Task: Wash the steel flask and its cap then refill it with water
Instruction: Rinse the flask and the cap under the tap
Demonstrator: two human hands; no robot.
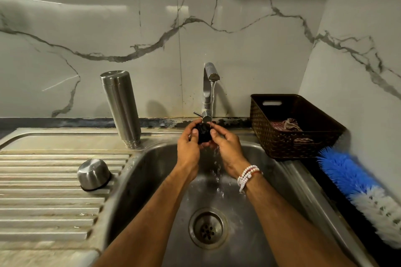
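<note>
A domed steel cup lid [93, 174] sits mouth-down on the near-left drainboard, with the cylindrical steel flask [120, 106] inverted beyond it. Over the steel sink basin [152, 171], the left hand [188, 147] and right hand [227, 147] curl their fingers round a small black stopper cap [203, 134] under the chrome tap [209, 84] and its running stream. A brown woven basket [282, 143] stands to the right.

Brushed steel flask [120, 109], glossy marble wall [152, 17], woven plastic basket [293, 136].

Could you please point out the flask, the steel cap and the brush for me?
flask [120, 108], head view, middle of its steel body.
steel cap [93, 173], head view, its domed side.
brush [345, 172], head view, its blue bristles.
</note>
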